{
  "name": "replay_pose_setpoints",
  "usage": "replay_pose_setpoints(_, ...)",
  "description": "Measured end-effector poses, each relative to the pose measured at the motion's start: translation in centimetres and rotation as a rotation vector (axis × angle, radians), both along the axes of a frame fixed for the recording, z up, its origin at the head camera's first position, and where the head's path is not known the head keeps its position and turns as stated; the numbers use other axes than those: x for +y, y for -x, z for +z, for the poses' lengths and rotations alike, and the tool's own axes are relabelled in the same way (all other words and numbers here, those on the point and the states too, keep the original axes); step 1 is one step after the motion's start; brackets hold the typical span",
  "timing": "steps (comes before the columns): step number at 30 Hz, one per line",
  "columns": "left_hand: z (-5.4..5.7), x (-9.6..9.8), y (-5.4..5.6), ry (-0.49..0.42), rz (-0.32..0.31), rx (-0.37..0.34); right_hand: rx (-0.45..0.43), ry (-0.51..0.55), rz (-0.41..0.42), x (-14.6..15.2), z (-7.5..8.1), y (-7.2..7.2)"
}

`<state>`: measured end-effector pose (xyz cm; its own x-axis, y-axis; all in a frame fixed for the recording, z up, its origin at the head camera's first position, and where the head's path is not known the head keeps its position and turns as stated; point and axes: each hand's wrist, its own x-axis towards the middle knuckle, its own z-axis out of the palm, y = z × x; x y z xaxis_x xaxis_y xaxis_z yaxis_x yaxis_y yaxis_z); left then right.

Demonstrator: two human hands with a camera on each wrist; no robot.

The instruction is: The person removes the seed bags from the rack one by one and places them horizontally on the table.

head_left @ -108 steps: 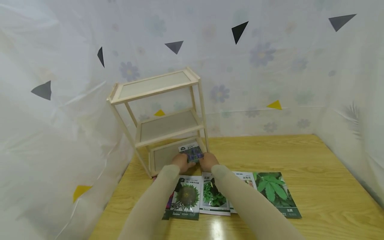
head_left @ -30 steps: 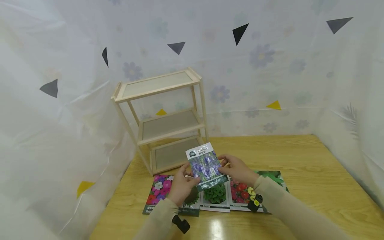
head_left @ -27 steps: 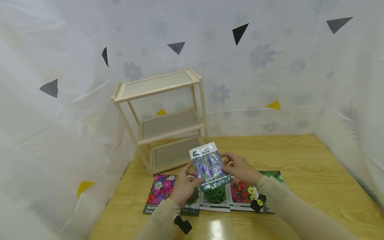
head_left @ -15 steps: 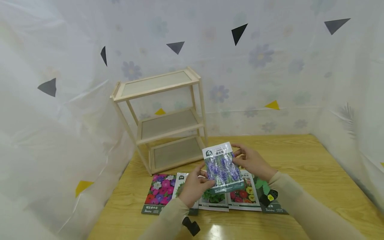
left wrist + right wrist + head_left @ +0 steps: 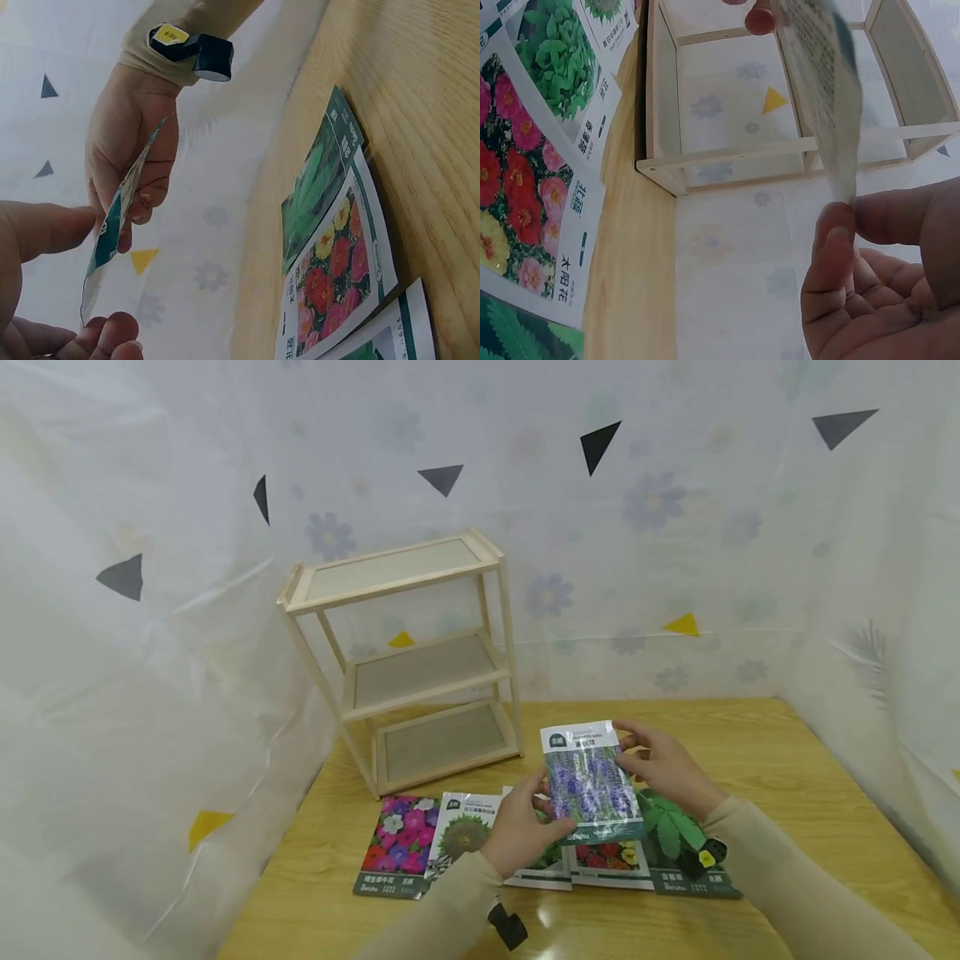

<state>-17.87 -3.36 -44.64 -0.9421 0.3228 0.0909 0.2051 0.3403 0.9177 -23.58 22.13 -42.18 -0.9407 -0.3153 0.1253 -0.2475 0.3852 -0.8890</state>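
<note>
A lavender seed packet point(image 5: 592, 785), white at the top with purple flowers and a green bottom band, is held up above the table, its front towards the head camera. My left hand point(image 5: 522, 833) grips its lower left edge, thumb in front and fingers behind. At the upper right edge my right hand point(image 5: 670, 770) pinches it between thumb and fingers; the right wrist view shows the packet point(image 5: 829, 90) edge-on from that pinch. Below lie more seed packets in a row: petunia-like flowers point(image 5: 402, 839), a sunflower point(image 5: 461, 835), a leafy green one point(image 5: 543, 878), red and yellow flowers point(image 5: 611, 857).
A green-leaf packet point(image 5: 686, 852) ends the row at the right, partly under the right wrist. A three-tier wooden shelf point(image 5: 405, 702) stands behind the row on the wood-grain table point(image 5: 712, 735). Flower-patterned white sheeting point(image 5: 735, 568) hangs behind and at the sides.
Earlier both hands were at the shelf's bottom tier with the packet; since then they have brought it off the shelf and to the right, above the row, turning it more upright.
</note>
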Motion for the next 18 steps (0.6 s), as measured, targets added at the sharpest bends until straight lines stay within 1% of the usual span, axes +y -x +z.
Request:
replay_pose_setpoints(3,-0.2,0.8,0.1,0.137,-0.02,0.078,0.002,-0.003,-0.024,0.8,-0.4,-0.1)
replay_pose_setpoints(6,-0.5,1.4,0.1,0.258,-0.033,0.129,0.005,-0.006,-0.038,1.5,-0.6,-0.2)
replay_pose_setpoints(9,-0.7,2.0,0.0,0.352,-0.049,0.181,0.005,-0.017,-0.049,2.2,-0.9,-0.3)
replay_pose_setpoints(12,-1.0,2.6,0.0,0.458,-0.061,0.263,-0.006,-0.031,-0.056,2.9,-1.1,-0.4)
replay_pose_setpoints(14,-1.0,3.0,-0.1,0.538,-0.069,0.342,-0.009,-0.045,-0.065,3.3,-1.3,-0.5)
replay_pose_setpoints(16,-1.2,3.4,0.0,0.624,-0.07,0.445,-0.011,-0.055,-0.075,3.7,-1.4,-0.5)
replay_pose_setpoints(18,-1.4,3.7,0.0,0.687,-0.068,0.544,-0.011,-0.067,-0.086,4.0,-1.6,-0.5)
